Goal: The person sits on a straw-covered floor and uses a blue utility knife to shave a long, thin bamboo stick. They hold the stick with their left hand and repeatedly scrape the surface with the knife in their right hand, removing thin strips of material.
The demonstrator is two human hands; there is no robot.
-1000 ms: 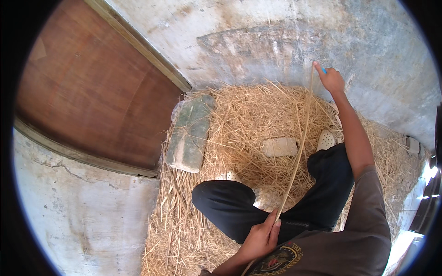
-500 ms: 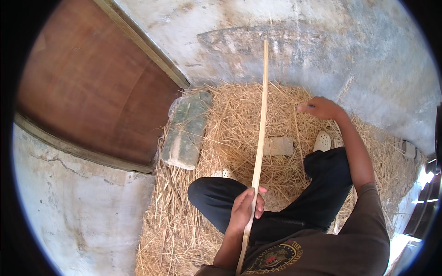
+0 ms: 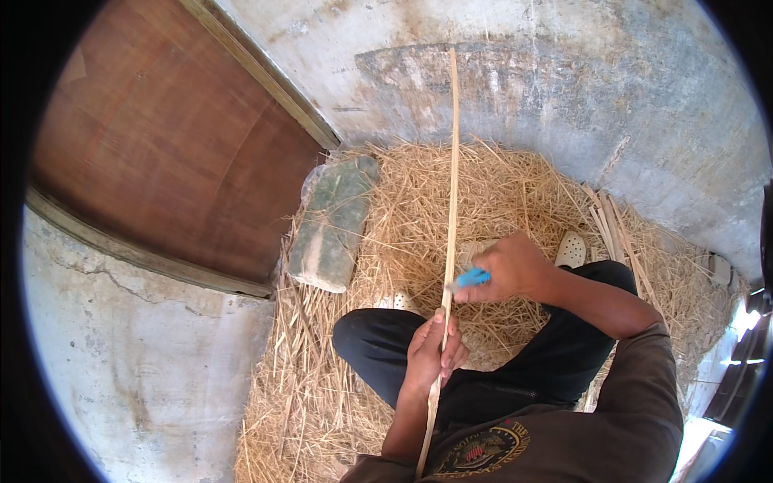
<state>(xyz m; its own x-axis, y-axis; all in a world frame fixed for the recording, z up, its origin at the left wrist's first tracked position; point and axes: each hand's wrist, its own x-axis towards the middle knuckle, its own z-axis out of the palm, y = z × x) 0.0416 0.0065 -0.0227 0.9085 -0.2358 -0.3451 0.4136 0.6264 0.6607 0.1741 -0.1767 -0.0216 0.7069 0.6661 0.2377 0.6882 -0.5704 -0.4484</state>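
Pointing lengthwise toward wall [image 3: 580, 105], pale strip [image 3: 453, 185], left hand [image 3: 427, 352] closed on it, right hand [image 3: 513, 268] gripping blue tool [image 3: 473, 278]

The strip [image 3: 453, 177] is long, narrow and pale straw-yellow, with a slight bow along its length. Pose: raised lengthwise in front of the body, upper end free, lower portion slanting to the left of the shirt front. The middle portion passes through the left hand [image 3: 435, 350]. Below this grip, the surface appears uneven. The tool [image 3: 472, 278] is short and bright blue, partly enclosed by the right hand [image 3: 511, 270]. Its pale tip points left, at the strip, just above the left-hand grip; the tip is blurred, and contact cannot be confirmed.
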